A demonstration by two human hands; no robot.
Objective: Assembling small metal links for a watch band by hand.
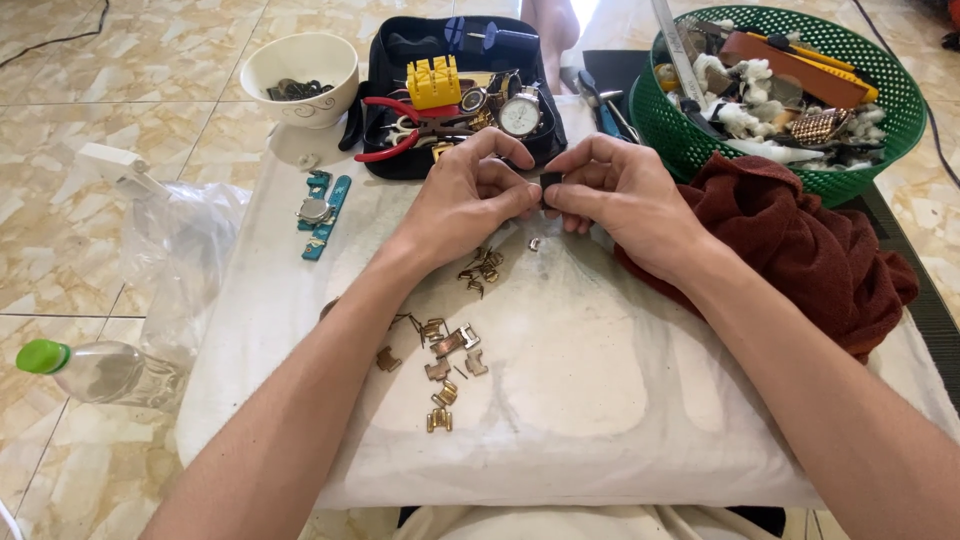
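Your left hand (pixel 468 195) and right hand (pixel 620 195) meet fingertip to fingertip, both pinched on a small black piece (pixel 549 184) held above the white cloth-covered tabletop (pixel 600 400). Loose gold-coloured metal watch-band links (pixel 450 350) lie scattered just below your hands, and a dark red towel (pixel 810 250) sits beside your right wrist.

Two hands (pixel 470 195) (pixel 625 190), one white bowl (pixel 300 62), one green basket (pixel 690 140), one black tool case (pixel 385 100). One teal watch (pixel 320 212), one plastic bottle (pixel 95 370), one red-brown cloth (pixel 800 250). Roughly a dozen gold band links (pixel 448 345), too small for an exact count.
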